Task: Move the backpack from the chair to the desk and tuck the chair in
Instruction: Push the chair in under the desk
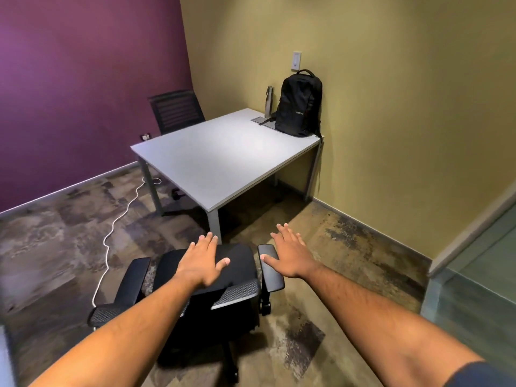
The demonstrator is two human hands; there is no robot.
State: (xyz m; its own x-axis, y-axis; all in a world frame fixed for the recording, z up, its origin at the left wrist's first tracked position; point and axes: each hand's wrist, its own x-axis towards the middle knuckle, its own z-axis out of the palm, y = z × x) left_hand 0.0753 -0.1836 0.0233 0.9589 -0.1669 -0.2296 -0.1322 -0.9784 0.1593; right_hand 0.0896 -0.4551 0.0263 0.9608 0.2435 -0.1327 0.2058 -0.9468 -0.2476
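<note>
A black backpack (300, 104) stands upright on the far right corner of the grey desk (223, 160), leaning on the yellow wall. A black office chair (237, 263) with two armrests stands on the floor a short way in front of the desk's near corner, its seat bare. My left hand (202, 261) is spread flat above the seat, fingers apart, holding nothing. My right hand (289, 251) hovers open beside the chair's right armrest (272, 275), thumb over its front end.
A metal bottle (269, 101) and a flat grey panel (261, 120) sit next to the backpack. A second black chair (176, 110) stands behind the desk by the purple wall. A white cable (117, 219) trails across the floor at left. A glass partition (480, 275) is at right.
</note>
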